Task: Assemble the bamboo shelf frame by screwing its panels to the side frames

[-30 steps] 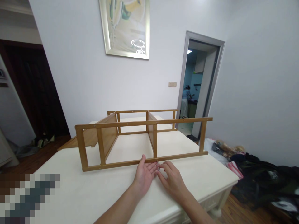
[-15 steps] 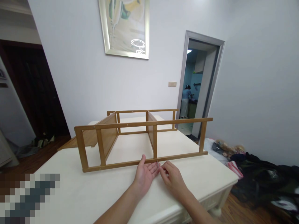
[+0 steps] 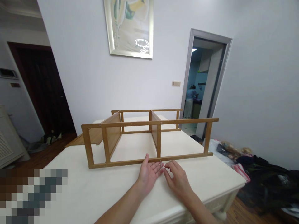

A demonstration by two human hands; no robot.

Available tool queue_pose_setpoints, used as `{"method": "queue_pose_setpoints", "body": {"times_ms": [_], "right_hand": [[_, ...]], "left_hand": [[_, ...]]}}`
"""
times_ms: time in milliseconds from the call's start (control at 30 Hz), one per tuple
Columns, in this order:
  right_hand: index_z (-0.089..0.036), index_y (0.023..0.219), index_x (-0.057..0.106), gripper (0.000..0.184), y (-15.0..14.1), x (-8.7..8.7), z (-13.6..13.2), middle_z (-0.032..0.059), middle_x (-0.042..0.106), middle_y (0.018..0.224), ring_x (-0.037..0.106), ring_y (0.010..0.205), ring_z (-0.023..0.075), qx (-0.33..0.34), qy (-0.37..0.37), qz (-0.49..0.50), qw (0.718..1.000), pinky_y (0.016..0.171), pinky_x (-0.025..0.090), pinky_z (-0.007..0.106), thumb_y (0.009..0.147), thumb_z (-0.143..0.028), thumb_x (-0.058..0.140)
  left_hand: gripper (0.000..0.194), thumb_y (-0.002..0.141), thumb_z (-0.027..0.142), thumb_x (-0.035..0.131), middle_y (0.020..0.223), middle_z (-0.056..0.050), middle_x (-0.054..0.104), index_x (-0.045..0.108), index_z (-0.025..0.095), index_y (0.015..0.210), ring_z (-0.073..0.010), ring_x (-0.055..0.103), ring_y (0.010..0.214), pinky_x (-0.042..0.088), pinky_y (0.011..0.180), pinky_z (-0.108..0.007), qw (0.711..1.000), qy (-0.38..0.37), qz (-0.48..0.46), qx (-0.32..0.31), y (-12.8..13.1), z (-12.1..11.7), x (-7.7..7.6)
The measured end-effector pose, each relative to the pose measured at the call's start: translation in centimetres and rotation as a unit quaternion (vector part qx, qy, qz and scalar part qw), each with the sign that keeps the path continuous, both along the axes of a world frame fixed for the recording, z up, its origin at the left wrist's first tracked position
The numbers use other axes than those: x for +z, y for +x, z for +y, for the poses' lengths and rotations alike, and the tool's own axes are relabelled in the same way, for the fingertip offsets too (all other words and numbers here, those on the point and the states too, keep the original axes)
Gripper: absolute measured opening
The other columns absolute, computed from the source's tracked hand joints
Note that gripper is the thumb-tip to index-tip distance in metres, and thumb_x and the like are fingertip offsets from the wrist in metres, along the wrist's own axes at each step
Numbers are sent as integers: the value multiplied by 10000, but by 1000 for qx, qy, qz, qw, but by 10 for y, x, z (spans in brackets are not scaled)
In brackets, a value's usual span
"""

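A bamboo shelf frame (image 3: pixel 149 124) lies on its side on the cream table (image 3: pixel 98 193). My left hand (image 3: pixel 149 174) rests palm up with fingers spread, its thumb touching the frame's lower front rail. My right hand (image 3: pixel 178 179) is beside it, its fingertips pinched over a small silver piece (image 3: pixel 162 165) at the left hand's fingertips, just below the rail. What exactly the piece is I cannot make out.
A loose bamboo board (image 3: pixel 88 138) leans off the table's far left edge. An open doorway (image 3: pixel 203 87) is at the back right. Dark clothes and bags (image 3: pixel 263 177) lie on the floor at right. A framed picture (image 3: pixel 129 28) hangs on the wall.
My right hand's fingers have drawn together from spread flat into a pinch by the left fingertips. The view has shifted slightly, and a person seen earlier through the doorway is gone.
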State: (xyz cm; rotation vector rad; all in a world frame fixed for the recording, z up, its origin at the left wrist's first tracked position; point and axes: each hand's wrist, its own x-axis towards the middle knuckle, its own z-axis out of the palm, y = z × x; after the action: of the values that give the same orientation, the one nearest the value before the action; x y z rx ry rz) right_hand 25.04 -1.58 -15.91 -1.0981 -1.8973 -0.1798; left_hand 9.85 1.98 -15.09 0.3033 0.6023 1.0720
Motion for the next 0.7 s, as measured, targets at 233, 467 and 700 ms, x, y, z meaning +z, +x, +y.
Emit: {"method": "queue_pose_setpoints", "body": {"times_ms": [233, 467, 700], "right_hand": [[-211, 872, 560, 72, 1, 0, 1, 36, 585, 804, 599, 737, 161, -4, 32, -36, 999, 633, 475, 263, 912, -189, 505], [-210, 902, 565, 33, 1, 0, 2, 42, 602, 822, 610, 738, 170, -13, 66, -61, 996, 633, 474, 270, 885, -226, 541], [-213, 786, 519, 95, -2, -1, 0, 26, 569, 719, 575, 674, 174, -51, 65, -77, 994, 591, 430, 283, 879, -213, 538]], "left_hand": [[686, 864, 591, 496, 1196, -284, 587, 458, 4, 1218, -300, 660, 1013, 575, 729, -341, 1000, -6, -9, 2, 1, 0, 1], [692, 874, 612, 448, 1219, -287, 572, 429, 25, 1241, -305, 666, 992, 558, 662, -337, 1000, -13, -6, 2, 2, 4, 0], [713, 852, 613, 494, 1232, -296, 563, 440, 15, 1236, -317, 651, 1045, 563, 714, -343, 1000, -7, -3, 3, 1, 3, 0]]}}
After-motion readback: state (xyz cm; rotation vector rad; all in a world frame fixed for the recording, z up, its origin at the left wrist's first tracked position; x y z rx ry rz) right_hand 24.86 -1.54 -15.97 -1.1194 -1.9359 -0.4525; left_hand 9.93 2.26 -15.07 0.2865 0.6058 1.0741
